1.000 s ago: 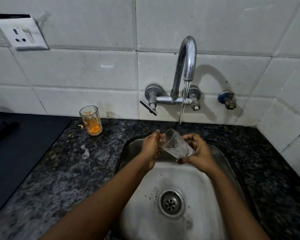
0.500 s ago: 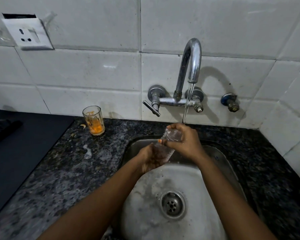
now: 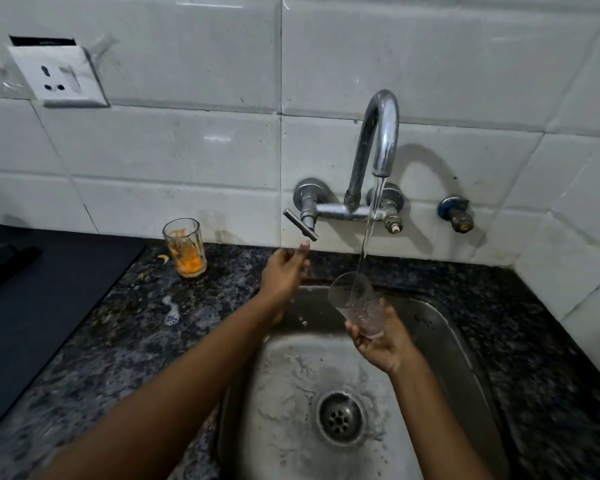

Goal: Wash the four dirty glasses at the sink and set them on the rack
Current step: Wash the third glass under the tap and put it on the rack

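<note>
My right hand (image 3: 383, 342) holds a clear glass (image 3: 357, 303) by its base, tilted with its mouth up and to the left. Water from the chrome tap (image 3: 378, 133) streams into it above the steel sink (image 3: 465, 358). My left hand (image 3: 284, 271) is off the glass, empty, with its fingers reaching up to just below the tap's lever handle (image 3: 300, 225). A dirty glass (image 3: 185, 247) with orange residue stands on the dark granite counter (image 3: 118, 323) by the wall, left of the sink.
The sink drain (image 3: 340, 415) lies in the basin's middle. A black stove surface (image 3: 32, 299) takes up the left side. A white wall socket (image 3: 58, 76) hangs on the tiles. A second valve (image 3: 456, 214) sticks out of the wall right of the tap. No rack is in view.
Both hands were rubbing the glass under the stream. Now my left hand has let go and risen toward the tap lever, while my right hand holds the glass alone, lower right.
</note>
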